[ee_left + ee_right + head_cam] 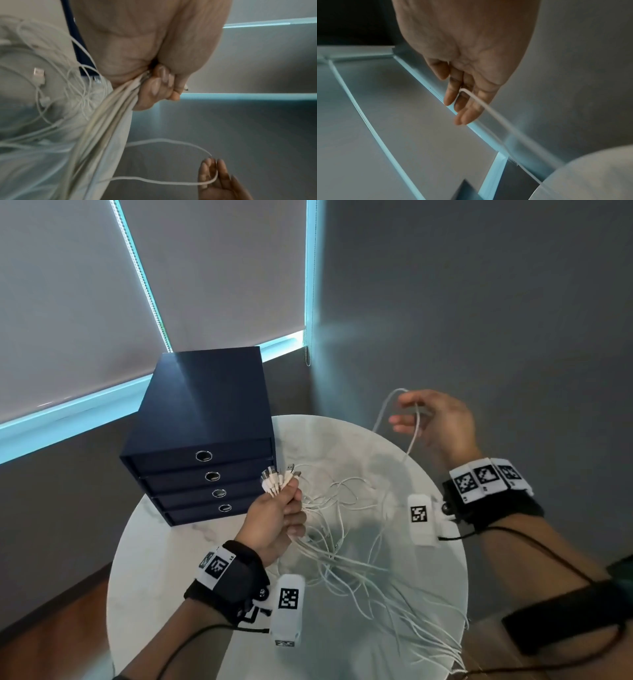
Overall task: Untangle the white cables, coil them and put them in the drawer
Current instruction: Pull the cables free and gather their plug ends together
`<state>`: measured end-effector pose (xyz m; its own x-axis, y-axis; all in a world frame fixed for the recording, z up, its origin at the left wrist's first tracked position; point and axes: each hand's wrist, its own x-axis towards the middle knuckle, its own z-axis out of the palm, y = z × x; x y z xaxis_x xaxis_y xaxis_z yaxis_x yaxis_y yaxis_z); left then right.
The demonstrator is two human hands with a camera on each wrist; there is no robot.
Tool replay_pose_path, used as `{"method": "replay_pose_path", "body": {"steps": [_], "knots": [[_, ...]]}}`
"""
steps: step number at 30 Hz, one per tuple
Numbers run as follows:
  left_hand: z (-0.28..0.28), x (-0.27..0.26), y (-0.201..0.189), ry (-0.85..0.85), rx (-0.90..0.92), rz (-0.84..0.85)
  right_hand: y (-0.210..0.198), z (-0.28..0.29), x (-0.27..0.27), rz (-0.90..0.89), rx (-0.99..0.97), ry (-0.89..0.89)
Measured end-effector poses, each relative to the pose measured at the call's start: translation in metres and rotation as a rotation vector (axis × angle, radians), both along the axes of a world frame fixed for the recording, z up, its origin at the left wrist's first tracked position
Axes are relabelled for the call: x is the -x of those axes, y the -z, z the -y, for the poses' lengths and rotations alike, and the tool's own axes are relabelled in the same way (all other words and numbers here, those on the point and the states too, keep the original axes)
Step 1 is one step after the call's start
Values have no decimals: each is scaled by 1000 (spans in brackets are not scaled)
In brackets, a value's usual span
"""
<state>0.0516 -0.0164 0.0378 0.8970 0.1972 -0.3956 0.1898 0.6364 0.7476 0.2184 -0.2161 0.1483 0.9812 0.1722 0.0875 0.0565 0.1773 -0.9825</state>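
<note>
The round counter (394, 446) carries one drawer unit (202, 446) with four shut drawers just beyond the left hand (277, 518); its rim curves below both wrists. The left hand clenches a bundle of white cables (329, 542), plugs up, tails trailing across the counter. The right hand (435, 422), raised at the far rim, has loosely curled fingers hooking one cable loop (412, 426).

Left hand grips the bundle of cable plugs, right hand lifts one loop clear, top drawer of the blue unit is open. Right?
Not quite: in the head view the top drawer is closed, like the three below. The rest holds for left hand, cable plugs and right hand.
</note>
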Motion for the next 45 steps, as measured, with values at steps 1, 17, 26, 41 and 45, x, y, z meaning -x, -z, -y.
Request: {"method": "replay_pose_path", "body": {"steps": [1, 17, 26, 41, 45], "knots": [[3, -2, -1, -4, 65, -1, 1, -7, 11, 5, -13, -58], [3, -16, 18, -337, 467, -104, 79, -28, 112, 45, 692, -757], [-27, -12, 30, -454, 454, -96, 111, 58, 90, -295, 992, -1079], [-4, -9, 23, -445, 110, 48, 139, 115, 32, -426, 1524, -646], [16, -4, 12, -340, -67, 147, 120, 63, 29, 50, 1250, -445]]}}
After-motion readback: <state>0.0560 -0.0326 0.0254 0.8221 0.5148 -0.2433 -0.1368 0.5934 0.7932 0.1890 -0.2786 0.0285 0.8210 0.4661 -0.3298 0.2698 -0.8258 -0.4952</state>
